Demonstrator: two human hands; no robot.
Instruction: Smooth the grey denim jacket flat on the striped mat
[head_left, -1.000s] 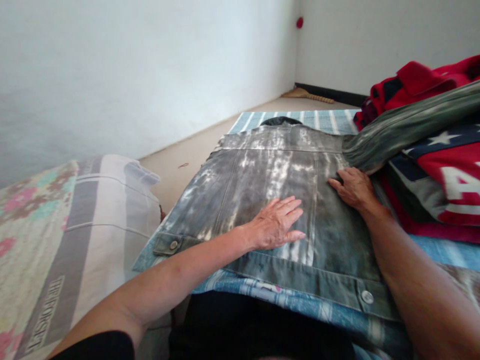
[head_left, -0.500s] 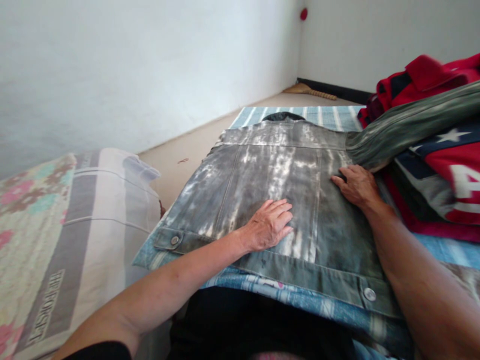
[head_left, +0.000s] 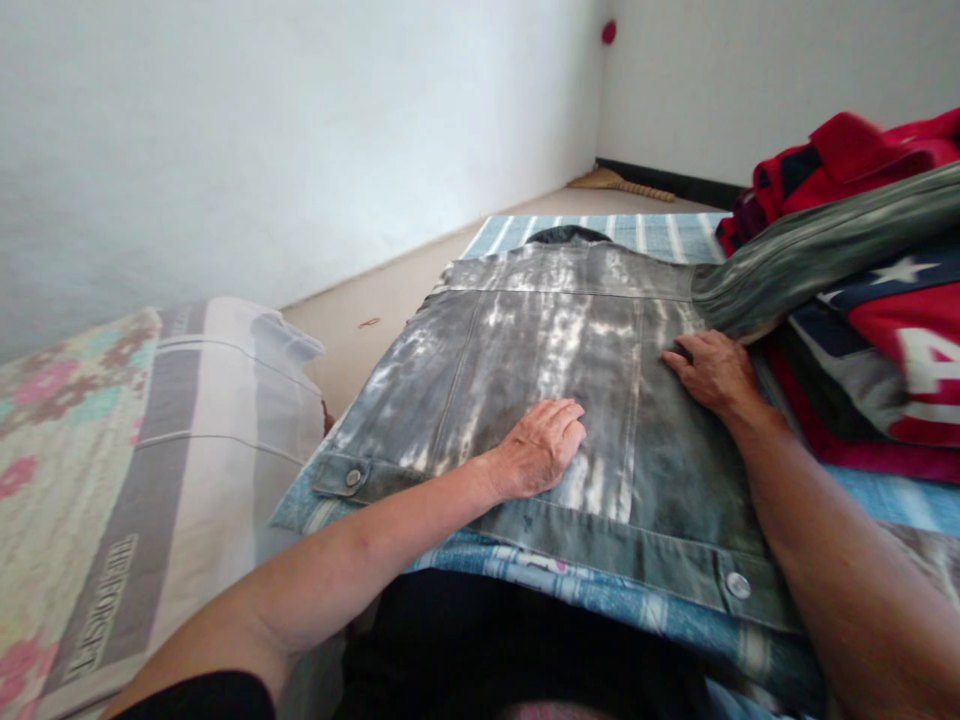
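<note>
A grey-green denim jacket (head_left: pixel 517 350) with pale bleached streaks lies spread out, back side up. Its collar points away from me and its buttoned waistband is near my lap. My left hand (head_left: pixel 540 447) rests palm down on the lower middle of the back, fingers close together and slightly bent. Over at the right side, below the shoulder seam, my right hand (head_left: pixel 716 372) lies on the cloth with its fingers stretched out. The right sleeve (head_left: pixel 825 240) extends over a stack of clothes. The left sleeve cannot be seen.
Folded clothes in red, navy and grey (head_left: pixel 870 345) are stacked at the right, with a red garment (head_left: pixel 847 165) behind. Blue striped cloth (head_left: pixel 645 232) lies under the jacket. A bed with striped and floral bedding (head_left: pixel 225 400) stands left. A broom (head_left: pixel 622 184) lies by the far wall.
The fingers of my left hand have drawn together and bent a little, in the same spot on the jacket. My right hand and the jacket have stayed put.
</note>
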